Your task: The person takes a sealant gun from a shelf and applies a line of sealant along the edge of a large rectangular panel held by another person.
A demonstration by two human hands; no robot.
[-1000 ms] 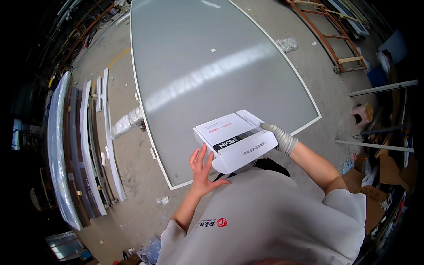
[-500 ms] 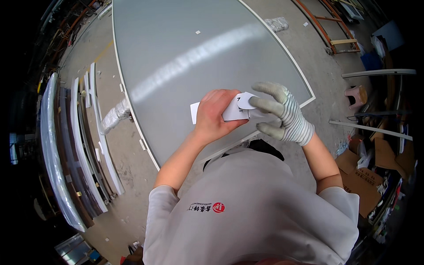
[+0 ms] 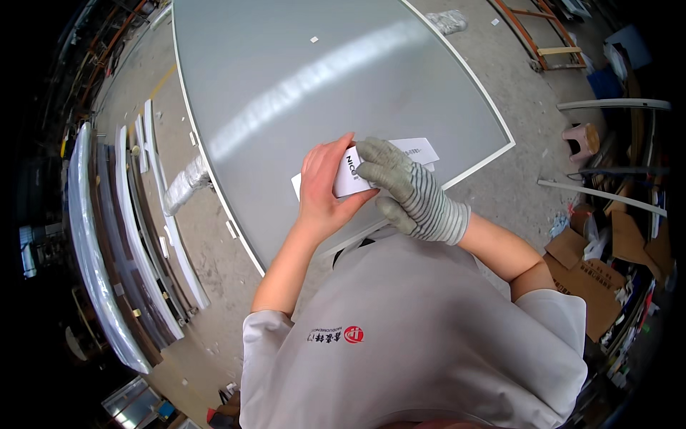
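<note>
A small white carton [image 3: 349,174] with dark print is held over the near part of a large grey panel with a white edge [image 3: 279,154]. My bare left hand [image 3: 323,179] wraps round its left side, thumb along the near edge. In a grey striped work glove, my right hand [image 3: 407,187] has its bent fingers on the carton's right end; the fingertips' exact grip is partly hidden. A white printed strip [image 3: 421,149] sticks out beyond the gloved hand; whether it joins the carton cannot be seen. Another white piece [image 3: 296,185] shows left of my bare wrist.
Long wrapped profiles [image 3: 107,250] lie on the floor at left. Plastic-wrapped supports [image 3: 187,184] show at the panel's sides. At right are a pink stool [image 3: 580,141], light curved bars [image 3: 607,198] and torn cardboard [image 3: 586,289]. An orange frame [image 3: 547,43] stands at far right.
My gloved right hand has moved left and closed in on the carton's end, fingers less spread. The carton has shifted slightly left and turned, and the printed strip now shows at right.
</note>
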